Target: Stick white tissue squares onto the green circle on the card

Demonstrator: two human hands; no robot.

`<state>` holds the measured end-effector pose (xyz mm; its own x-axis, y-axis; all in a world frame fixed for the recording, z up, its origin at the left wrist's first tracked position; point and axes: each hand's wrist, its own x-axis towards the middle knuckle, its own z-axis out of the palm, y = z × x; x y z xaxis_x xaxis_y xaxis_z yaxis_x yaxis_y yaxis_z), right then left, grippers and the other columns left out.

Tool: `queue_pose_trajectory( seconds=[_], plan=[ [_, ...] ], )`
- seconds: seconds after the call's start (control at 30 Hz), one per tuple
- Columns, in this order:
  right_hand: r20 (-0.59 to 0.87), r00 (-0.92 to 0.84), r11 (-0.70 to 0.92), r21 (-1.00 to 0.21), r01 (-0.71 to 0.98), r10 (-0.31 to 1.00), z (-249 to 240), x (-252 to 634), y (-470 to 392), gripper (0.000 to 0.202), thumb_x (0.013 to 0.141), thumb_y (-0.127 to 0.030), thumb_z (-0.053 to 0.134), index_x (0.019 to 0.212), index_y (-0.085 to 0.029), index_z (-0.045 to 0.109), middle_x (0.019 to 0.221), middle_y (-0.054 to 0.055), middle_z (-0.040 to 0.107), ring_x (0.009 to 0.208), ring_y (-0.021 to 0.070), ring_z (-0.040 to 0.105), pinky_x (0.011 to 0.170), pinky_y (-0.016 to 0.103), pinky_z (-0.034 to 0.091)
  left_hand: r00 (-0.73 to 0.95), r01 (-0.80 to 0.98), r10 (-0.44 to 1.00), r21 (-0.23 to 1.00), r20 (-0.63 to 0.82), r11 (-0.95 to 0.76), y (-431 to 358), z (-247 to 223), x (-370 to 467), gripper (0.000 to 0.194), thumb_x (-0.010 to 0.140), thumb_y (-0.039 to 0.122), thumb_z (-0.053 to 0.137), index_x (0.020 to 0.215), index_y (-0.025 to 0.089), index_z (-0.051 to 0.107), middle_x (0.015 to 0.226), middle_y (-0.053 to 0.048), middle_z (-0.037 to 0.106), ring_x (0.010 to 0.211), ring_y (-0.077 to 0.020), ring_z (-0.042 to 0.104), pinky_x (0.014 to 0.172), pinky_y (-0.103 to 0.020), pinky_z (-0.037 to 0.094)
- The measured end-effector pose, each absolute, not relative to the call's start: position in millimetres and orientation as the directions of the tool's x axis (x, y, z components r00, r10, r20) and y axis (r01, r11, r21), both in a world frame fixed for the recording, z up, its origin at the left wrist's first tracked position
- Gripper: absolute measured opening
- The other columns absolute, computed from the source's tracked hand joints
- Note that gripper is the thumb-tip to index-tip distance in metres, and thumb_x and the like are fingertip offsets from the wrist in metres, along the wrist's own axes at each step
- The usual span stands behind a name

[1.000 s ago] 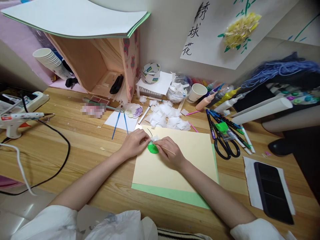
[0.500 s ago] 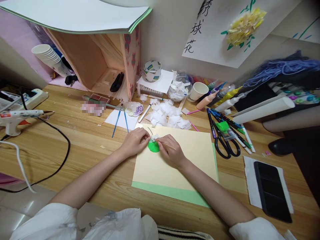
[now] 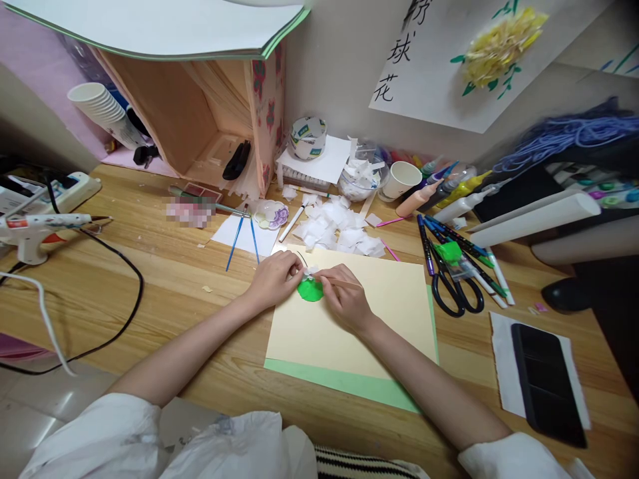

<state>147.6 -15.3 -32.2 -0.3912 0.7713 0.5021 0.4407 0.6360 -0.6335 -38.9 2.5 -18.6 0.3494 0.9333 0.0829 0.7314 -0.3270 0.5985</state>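
My right hand grips a thin wooden stick, its tip at a small white paper tuft. The tuft stands at the upper edge of a flat bright green round patch, which looks like clay. On the patch's left side, my left hand has its thumb and fingers pinched together beside the tuft; what lies between them is hidden. Under both hands is a cream sheet over a green sheet. A short dark curved line shows just above the tuft.
White paper squares are heaped behind the sheet. Scissors and several pens lie to the right, near a black phone-like slab. Two blue brushes lie at left; a glue gun stands farther left with its cable.
The stick has swung to lie flatter, and its tip stays at the tuft. My left hand keeps its place by the patch. The whole view has shifted slightly.
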Motion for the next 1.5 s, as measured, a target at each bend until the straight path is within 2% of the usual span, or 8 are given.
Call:
queue_pose_trajectory(
  seconds=[0.53,0.73,1.27,1.4,1.5],
  plan=[
    [0.499,-0.37,0.62,-0.607,0.497,0.784,-29.6,144.3,-13.4,0.016,0.091,-0.012,0.043,0.093,-0.02,0.057,0.083,0.006,0.066,0.078,0.0199,0.056,0.07,0.037,0.048,0.328,0.751,0.938,0.573,0.107,-0.328,1.8,-19.7,-35.7,0.013,0.085,0.028,0.049,0.077,0.019,0.053,0.072,-0.001,0.058,0.071,-0.0162,0.051,0.063,-0.029,0.037],
    [0.517,-0.39,0.648,-0.611,0.454,0.762,-31.0,146.2,-14.1,0.016,0.091,-0.011,0.044,0.096,-0.019,0.057,0.086,0.006,0.067,0.078,0.0196,0.056,0.07,0.037,0.048,0.331,0.757,0.938,0.565,0.103,-0.329,2.1,-20.2,-35.9,0.014,0.086,0.029,0.048,0.076,0.019,0.052,0.072,-0.001,0.057,0.071,-0.0159,0.051,0.063,-0.029,0.037],
    [0.488,-0.382,0.62,-0.624,0.475,0.785,-29.8,144.7,-12.1,0.016,0.092,-0.015,0.042,0.092,-0.019,0.057,0.085,0.007,0.066,0.08,0.0199,0.055,0.071,0.036,0.047,0.327,0.773,0.939,0.542,0.107,-0.331,2.2,-19.5,-34.7,0.014,0.086,0.029,0.048,0.077,0.019,0.051,0.071,-0.001,0.057,0.07,-0.0161,0.051,0.062,-0.029,0.036],
    [0.478,-0.324,0.577,-0.697,0.425,0.816,-29.0,147.3,-12.9,0.018,0.093,-0.017,0.041,0.09,-0.02,0.059,0.087,0.006,0.066,0.083,0.0199,0.057,0.074,0.037,0.047,0.302,0.748,0.947,0.59,0.104,-0.304,0.8,-20.4,-35.9,0.015,0.087,0.031,0.047,0.078,0.02,0.052,0.071,0.0,0.056,0.07,-0.0158,0.051,0.063,-0.028,0.036],
    [0.422,-0.123,0.438,-0.837,0.329,0.898,-30.4,151.3,-13.0,0.022,0.094,-0.023,0.039,0.086,-0.02,0.059,0.083,0.006,0.063,0.08,0.0185,0.059,0.073,0.035,0.048,0.222,0.708,0.971,0.669,0.092,-0.225,2.1,-18.8,-40.7,0.02,0.09,0.033,0.04,0.081,0.02,0.051,0.072,0.0,0.056,0.066,-0.0142,0.05,0.061,-0.028,0.037]
  ],
)
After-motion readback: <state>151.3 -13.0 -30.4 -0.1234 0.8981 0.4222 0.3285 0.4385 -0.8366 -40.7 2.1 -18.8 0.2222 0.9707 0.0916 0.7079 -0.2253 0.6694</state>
